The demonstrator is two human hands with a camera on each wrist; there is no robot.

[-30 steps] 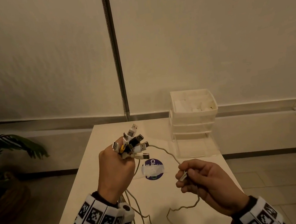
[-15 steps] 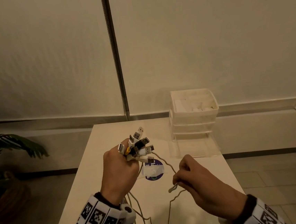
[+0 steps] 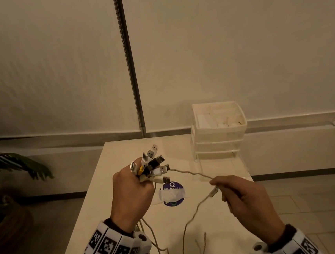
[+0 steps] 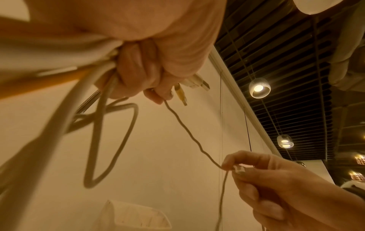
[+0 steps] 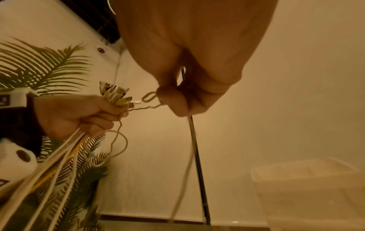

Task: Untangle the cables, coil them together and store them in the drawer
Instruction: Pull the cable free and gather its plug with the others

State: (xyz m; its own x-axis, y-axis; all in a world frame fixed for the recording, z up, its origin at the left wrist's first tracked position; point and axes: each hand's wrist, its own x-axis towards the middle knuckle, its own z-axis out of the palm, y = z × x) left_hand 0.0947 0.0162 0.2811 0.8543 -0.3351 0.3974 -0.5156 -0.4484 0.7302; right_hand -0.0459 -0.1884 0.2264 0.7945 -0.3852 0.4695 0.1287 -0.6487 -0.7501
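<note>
The pale rectangular bench (image 3: 114, 224) carries a white plastic drawer unit (image 3: 219, 138) at its far right corner. Above it, the left hand (image 3: 131, 193) has its fingers clamped round a bundle of mostly white USB cables (image 3: 152, 167). The right hand (image 3: 245, 199) pinches one thin beige cable (image 3: 189, 172) running from the bundle.

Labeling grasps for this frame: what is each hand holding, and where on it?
Left hand grips the cable bundle just below its plugs. Right hand pinches one thin cable mid-length, with its small end connector at the fingers.
</note>
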